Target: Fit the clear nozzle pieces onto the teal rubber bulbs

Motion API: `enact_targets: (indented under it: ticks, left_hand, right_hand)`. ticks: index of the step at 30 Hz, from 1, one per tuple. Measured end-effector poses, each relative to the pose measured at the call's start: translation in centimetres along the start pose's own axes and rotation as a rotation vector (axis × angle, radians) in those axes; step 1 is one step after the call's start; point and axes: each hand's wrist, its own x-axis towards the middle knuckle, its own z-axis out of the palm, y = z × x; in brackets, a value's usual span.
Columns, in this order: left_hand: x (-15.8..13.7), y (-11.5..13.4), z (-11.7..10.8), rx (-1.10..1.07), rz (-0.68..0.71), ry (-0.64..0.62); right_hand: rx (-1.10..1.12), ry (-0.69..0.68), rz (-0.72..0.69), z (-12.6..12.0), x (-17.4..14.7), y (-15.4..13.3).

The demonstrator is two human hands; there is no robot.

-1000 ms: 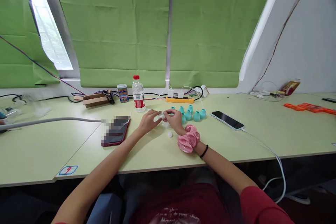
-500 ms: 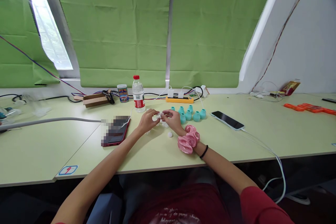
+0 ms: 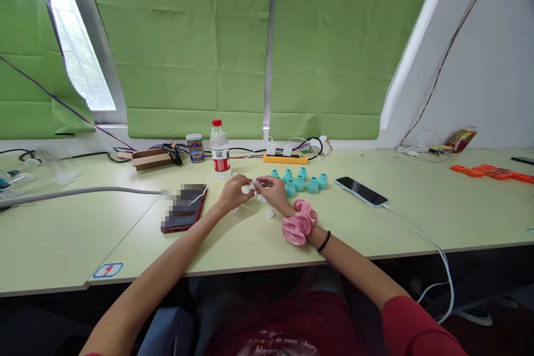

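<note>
A small translucent white plastic piece (image 3: pixel 247 188) is pinched in the fingers of my left hand (image 3: pixel 235 193). My right hand (image 3: pixel 273 192), with a pink scrunchie on its wrist, closes thumb and fingers at the right end of the same piece. Fingers cover much of it, so its full shape is hidden. More clear plastic bits (image 3: pixel 261 198) lie on the table just under the hands. A round white cap (image 3: pixel 270 213) rests nearer to me. Several teal bulb-shaped pieces (image 3: pixel 299 183) with open necks stand beside my right hand.
Behind the hands stand a water bottle (image 3: pixel 220 150) with a red cap and a tin can (image 3: pixel 195 148). A yellow power strip (image 3: pixel 285 159) lies at the back. One phone (image 3: pixel 183 211) is left, another phone (image 3: pixel 361 191) right, both with cables. Orange plastic parts (image 3: pixel 492 172) sit far right.
My right fingertips have shifted very slightly left along the small plastic piece. Everything else on the table stays where it was.
</note>
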Motion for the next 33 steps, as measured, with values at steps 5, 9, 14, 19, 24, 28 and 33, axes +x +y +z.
enact_targets:
  ticks: [5, 9, 14, 19, 24, 28, 33]
  left_hand:
    - [0.5, -0.1, -0.3, -0.234, -0.153, -0.093]
    - [0.8, -0.4, -1.0, -0.489, -0.271, -0.238]
    - [0.7, -0.9, -1.2, -0.718, -0.406, -0.256]
    - [0.7, -1.4, -0.9, -0.869, -0.488, -0.19]
    - [0.8, -1.7, -0.6, -0.949, -0.536, -0.129]
    - [0.9, -1.6, -0.6, -0.964, -0.566, -0.086]
    - [0.9, -1.5, -0.6, -0.979, -0.581, -0.079]
  right_hand:
    - [-0.008, 0.022, -0.035, -0.2, 0.1, -0.6]
    - [-0.001, 0.006, -0.083, -0.1, 0.0, -0.8]
    - [-0.004, -0.032, -0.144, 0.0, -0.2, -1.0]
    - [-0.069, -0.078, -0.212, 0.0, -0.4, -1.5]
    - [-0.225, -0.077, -0.311, -1.2, 0.1, -2.8]
    - [-0.384, -0.024, -0.376, -4.1, 1.0, -3.6]
    - [-0.88, -0.097, -0.395, -6.9, 1.3, -3.4]
